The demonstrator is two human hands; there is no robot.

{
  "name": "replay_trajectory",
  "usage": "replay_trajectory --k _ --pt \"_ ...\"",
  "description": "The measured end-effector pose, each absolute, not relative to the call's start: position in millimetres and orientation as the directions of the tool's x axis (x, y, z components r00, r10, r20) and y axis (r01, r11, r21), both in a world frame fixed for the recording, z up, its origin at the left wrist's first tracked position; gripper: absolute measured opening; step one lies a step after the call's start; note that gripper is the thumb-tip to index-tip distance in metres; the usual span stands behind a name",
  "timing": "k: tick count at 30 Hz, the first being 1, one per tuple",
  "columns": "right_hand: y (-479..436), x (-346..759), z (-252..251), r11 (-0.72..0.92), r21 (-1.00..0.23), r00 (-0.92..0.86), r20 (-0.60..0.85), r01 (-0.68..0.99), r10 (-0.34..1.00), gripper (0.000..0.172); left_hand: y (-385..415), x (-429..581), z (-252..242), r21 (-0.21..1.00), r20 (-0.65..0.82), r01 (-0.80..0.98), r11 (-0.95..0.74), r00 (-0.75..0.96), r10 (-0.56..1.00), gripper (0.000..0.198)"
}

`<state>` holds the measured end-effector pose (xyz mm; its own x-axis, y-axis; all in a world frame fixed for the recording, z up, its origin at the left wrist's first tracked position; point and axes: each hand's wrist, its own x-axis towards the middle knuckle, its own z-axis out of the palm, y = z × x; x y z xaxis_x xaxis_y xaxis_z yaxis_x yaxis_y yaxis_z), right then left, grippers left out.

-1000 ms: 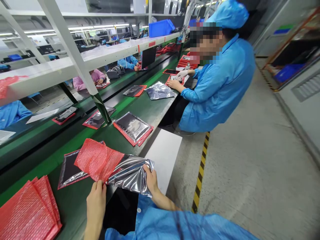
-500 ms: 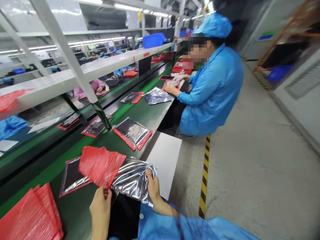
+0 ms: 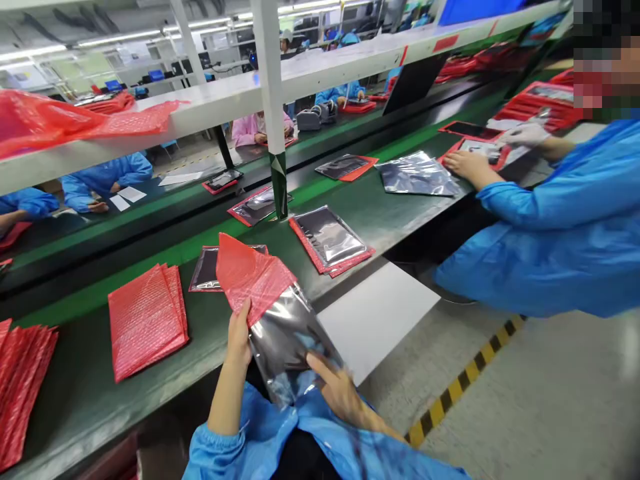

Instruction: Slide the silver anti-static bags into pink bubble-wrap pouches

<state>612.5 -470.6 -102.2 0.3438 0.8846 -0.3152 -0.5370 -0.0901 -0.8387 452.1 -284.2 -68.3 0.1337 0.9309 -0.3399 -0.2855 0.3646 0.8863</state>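
A red bubble bag point(image 3: 257, 277) covers the upper end of a shiny silver pouch point(image 3: 293, 333), the two held over the table's front edge. My left hand point(image 3: 240, 337) grips the bag's lower left edge, thumb on top. My right hand point(image 3: 335, 390) is on the lower right part of the pouch, with its fingers closed round the side; it is slightly blurred. Behind the bag lies a dark pouch on red wrap point(image 3: 204, 270), partly hidden. To the right rests another silver pouch point(image 3: 330, 237) on red bags.
Red bubble bags point(image 3: 147, 317) lie on the green table point(image 3: 210, 327), with another pile point(image 3: 20, 387) at far left. A white board point(image 3: 375, 313) juts from the edge. A white post point(image 3: 267, 80) rises behind. A co-worker's blue sleeve point(image 3: 555, 213) is at right.
The view has turned left and nearer the table. The pouch now slants down towards my body, and the red bag sits over its upper end. Both hands keep hold.
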Motion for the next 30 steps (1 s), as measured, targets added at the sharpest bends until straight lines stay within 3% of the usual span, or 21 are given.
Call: replay_trajectory --k 2,4,6,8,11,13,16,18,22,25,30 --pt "-483 631 -96 -0.154 -0.762 0.146 -0.310 -0.629 0.940 0.071 -284 441 -72 0.897 -0.362 -0.249 0.365 0.057 0.930 0.068" --pt "-481 653 -87 -0.161 -0.767 0.046 -0.240 -0.621 0.970 0.085 -288 430 -76 0.928 -0.334 -0.172 0.330 0.006 0.943 0.069" --pt "-463 668 -79 -0.134 -0.874 0.051 -0.178 -0.467 0.983 0.105 -294 424 -81 0.947 -0.309 -0.083 0.310 0.029 0.951 0.069" --pt "-436 667 -77 -0.108 -0.970 0.115 -0.135 -0.216 0.984 0.112 -303 424 -85 0.954 -0.297 -0.006 0.300 0.109 0.948 0.069" --pt "-398 647 -88 -0.090 -0.994 0.274 -0.068 0.068 0.959 0.079 -316 424 -91 0.969 -0.248 0.041 0.245 0.151 0.957 0.070" --pt "-386 633 -99 -0.094 -0.988 0.383 -0.038 0.127 0.923 0.054 -327 420 -94 0.974 -0.226 0.024 0.225 0.116 0.967 0.071" --pt "-387 623 -113 -0.096 -0.988 0.466 -0.029 0.121 0.884 0.036 -349 406 -97 0.977 -0.202 -0.025 0.210 0.175 0.964 0.082" --pt "-395 622 -121 -0.110 -0.990 0.473 -0.056 0.086 0.879 0.033 -365 400 -99 0.985 -0.158 -0.036 0.167 0.174 0.972 0.086" --pt "-417 620 -132 -0.147 -0.987 0.417 -0.110 0.058 0.902 0.037 -387 400 -106 0.990 -0.140 0.018 0.141 -0.046 0.989 0.061" --pt "-436 619 -138 -0.158 -0.982 0.369 -0.109 0.104 0.923 0.043 -394 402 -109 0.988 -0.132 0.066 0.142 -0.129 0.983 0.055" --pt "-461 623 -141 -0.129 -0.973 0.320 -0.063 0.191 0.945 0.042 -404 394 -95 0.956 0.022 0.294 0.027 -0.163 0.986 0.030"
